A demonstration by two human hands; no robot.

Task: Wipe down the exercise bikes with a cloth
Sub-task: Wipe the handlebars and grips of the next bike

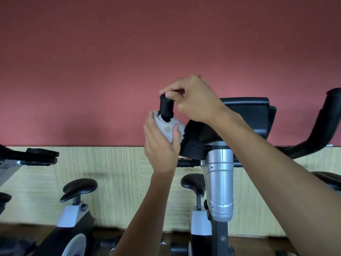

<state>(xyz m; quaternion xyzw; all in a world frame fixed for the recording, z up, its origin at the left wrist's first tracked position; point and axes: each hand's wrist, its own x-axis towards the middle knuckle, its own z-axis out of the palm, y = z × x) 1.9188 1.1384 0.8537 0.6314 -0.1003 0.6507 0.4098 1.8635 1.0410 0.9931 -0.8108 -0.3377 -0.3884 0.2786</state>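
- The left hand [160,146] is gripping the grey cloth [168,128] wrapped round the black handlebar grip [166,108], to rub it
- The right hand [191,98] is pinching the grip's tip, likely steadying it
- Beside that grip: one console [245,115], two saddles showing whole below, one cloth

Left hand [160,146] has the grey cloth [170,127] wrapped round the bike's black handlebar grip [166,108], right hand [191,97] pinching the grip's top end. Red wall [110,61] behind.
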